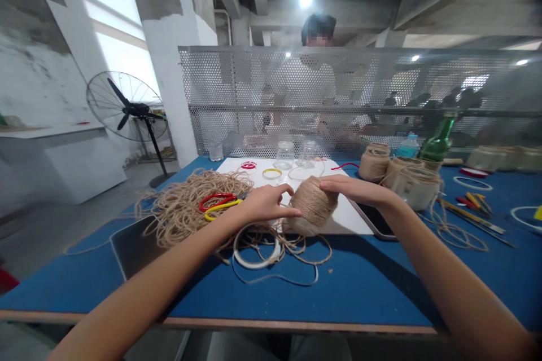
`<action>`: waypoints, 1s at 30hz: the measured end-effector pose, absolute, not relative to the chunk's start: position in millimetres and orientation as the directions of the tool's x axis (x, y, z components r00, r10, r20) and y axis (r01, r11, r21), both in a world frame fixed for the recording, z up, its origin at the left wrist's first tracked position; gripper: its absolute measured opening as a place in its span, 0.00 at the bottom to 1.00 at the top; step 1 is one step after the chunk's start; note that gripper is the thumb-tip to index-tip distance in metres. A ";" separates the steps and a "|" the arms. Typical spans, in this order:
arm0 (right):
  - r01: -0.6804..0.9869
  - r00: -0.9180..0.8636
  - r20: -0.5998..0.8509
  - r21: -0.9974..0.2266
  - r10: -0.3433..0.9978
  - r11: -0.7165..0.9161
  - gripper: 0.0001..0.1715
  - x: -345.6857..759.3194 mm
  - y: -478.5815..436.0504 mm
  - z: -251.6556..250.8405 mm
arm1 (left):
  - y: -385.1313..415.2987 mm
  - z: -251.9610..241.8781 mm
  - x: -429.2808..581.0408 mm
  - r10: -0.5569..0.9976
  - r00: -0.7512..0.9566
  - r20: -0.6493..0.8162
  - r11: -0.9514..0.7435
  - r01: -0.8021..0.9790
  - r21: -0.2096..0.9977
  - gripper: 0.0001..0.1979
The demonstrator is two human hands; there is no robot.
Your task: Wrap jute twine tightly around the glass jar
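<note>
A glass jar point(312, 203) wrapped in jute twine lies tilted at the middle of the table, its lower end bare of twine. My left hand point(267, 203) holds its left side, with thumb and curled forefinger against it. On the upper right side, the fingers of my right hand point(353, 187) press on the twine. Beside my left wrist, scissors point(218, 206) with red and yellow handles rest on a large heap of loose twine point(178, 208). Just below the jar, a roll of white tape point(257, 262) lies among twine strands, its end trailing out.
Clear jars point(285, 153) stand on white paper point(265, 167) at the back. Twine-wrapped jars point(375, 162), a green bottle point(438, 138) and tools point(474, 214) are to the right. A phone point(383, 223) lies under my right forearm. Beyond a perforated metal screen point(254, 90) is a person.
</note>
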State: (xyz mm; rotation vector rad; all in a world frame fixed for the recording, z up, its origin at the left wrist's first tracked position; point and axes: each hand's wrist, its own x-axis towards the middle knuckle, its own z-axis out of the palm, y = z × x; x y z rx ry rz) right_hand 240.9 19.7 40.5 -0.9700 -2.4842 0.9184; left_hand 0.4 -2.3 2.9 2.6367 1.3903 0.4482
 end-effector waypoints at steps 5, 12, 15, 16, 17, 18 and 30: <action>0.470 -0.734 0.079 -0.658 0.675 0.589 0.24 241.2 19.5 40.6 | -1.2 2.1 -0.8 0.810 0.558 0.179 -0.586 0.778 0.227 0.31; 0.474 -0.735 0.077 -0.652 0.674 0.591 0.25 240.8 17.3 41.7 | -0.9 -4.3 1.2 0.779 0.609 0.149 -0.625 0.735 0.264 0.33; 0.495 -0.727 0.072 -0.634 0.683 0.594 0.25 243.7 19.6 41.3 | -2.1 -4.6 2.0 0.767 0.624 0.148 -0.638 0.720 0.272 0.33; 0.499 -0.727 0.072 -0.629 0.683 0.596 0.25 244.7 20.4 41.2 | -2.3 -4.6 2.2 0.765 0.626 0.150 -0.641 0.718 0.272 0.33; 0.500 -0.728 0.071 -0.625 0.681 0.599 0.25 245.5 21.0 41.3 | -2.3 -4.6 2.4 0.766 0.624 0.157 -0.641 0.718 0.271 0.32; 0.499 -0.731 0.068 -0.625 0.679 0.600 0.25 246.0 21.2 41.6 | -2.2 -4.7 2.7 0.767 0.620 0.165 -0.640 0.719 0.272 0.32; 0.526 -0.719 0.042 -0.620 0.693 0.583 0.26 245.6 13.9 48.0 | -3.9 -5.2 4.1 0.780 0.583 0.227 -0.622 0.759 0.191 0.31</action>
